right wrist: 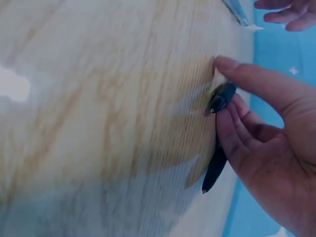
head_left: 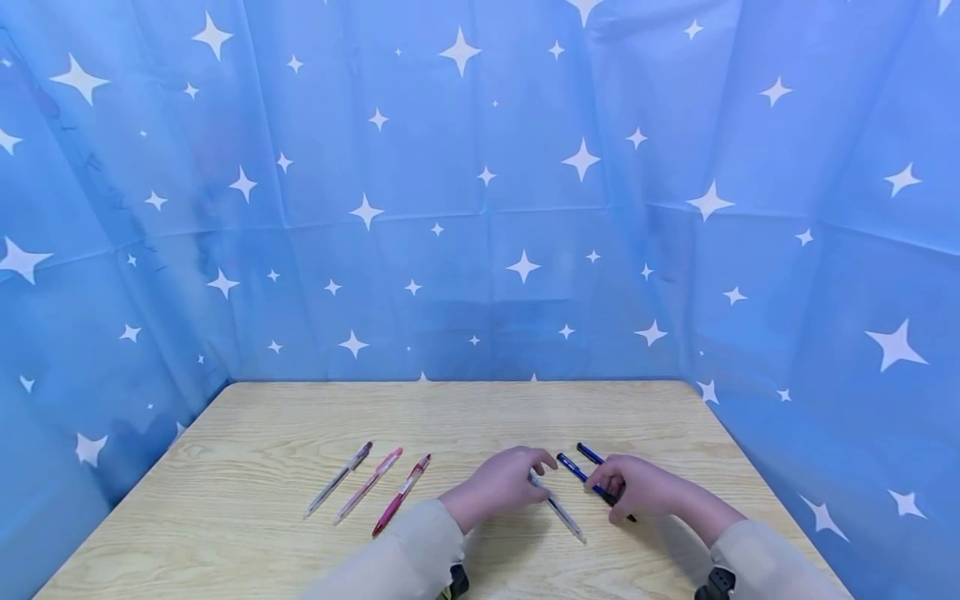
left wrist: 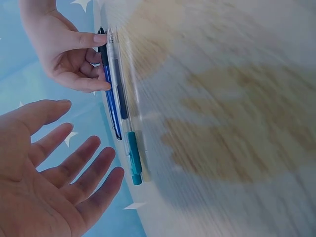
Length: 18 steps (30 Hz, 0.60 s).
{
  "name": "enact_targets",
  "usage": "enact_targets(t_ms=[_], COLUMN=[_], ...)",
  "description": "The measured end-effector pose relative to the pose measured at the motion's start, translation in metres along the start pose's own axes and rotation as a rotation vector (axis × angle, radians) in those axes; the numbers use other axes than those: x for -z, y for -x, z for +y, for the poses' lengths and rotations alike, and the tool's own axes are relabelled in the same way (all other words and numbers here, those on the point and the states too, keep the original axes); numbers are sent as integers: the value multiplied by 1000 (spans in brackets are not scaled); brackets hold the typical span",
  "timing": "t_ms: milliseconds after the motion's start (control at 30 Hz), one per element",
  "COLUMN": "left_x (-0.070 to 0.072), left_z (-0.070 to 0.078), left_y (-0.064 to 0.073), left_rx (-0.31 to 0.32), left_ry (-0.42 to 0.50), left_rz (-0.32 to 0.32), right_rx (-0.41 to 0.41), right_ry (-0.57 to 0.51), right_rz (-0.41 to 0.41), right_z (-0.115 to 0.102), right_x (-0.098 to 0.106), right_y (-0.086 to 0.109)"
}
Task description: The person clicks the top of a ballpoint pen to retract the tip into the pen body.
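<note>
Over the upper end of a clear pen with a teal clicker end (left wrist: 134, 158) is my left hand (head_left: 510, 479), its fingers spread and relaxed. The left wrist view shows those fingers apart from the pen. My right hand (head_left: 637, 487) has its thumb and curled fingers about a blue pen with a black tip end (head_left: 573, 467), low over the table. In the right wrist view that pen's black end (right wrist: 223, 98) sits between thumb and fingers. A second blue pen (head_left: 589, 452) lies beside it, partly hidden by the right hand; its black tip (right wrist: 215, 170) shows below the fingers.
Left of my hands, three pens lie side by side on the wooden table (head_left: 262, 417): a clear one with a dark purplish end (head_left: 341, 477), a pink one (head_left: 371, 483) and a red one (head_left: 402, 493). A blue curtain with white stars (head_left: 480, 167) hangs around the table's edges.
</note>
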State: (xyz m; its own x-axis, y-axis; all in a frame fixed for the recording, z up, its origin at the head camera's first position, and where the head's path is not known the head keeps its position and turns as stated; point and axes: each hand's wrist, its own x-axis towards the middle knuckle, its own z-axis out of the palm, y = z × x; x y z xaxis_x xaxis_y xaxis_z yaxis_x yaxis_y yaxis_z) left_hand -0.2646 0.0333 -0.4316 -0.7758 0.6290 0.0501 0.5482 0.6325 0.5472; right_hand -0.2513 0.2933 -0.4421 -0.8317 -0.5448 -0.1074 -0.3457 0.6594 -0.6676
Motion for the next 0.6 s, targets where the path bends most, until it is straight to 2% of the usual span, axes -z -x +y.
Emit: enact_targets(t_ms=[167,600], left_x=[-5,-7], left_z=[0,3], left_y=[-4,-2], left_rx=[-1,-9], left_ry=[3,5], left_rz=[8,10], right_rx=[8,-3], right_ry=[4,-8], right_rz=[-9,-38], right_z=[0,-10], right_x=[-1,-1], right_y=[-2,-1])
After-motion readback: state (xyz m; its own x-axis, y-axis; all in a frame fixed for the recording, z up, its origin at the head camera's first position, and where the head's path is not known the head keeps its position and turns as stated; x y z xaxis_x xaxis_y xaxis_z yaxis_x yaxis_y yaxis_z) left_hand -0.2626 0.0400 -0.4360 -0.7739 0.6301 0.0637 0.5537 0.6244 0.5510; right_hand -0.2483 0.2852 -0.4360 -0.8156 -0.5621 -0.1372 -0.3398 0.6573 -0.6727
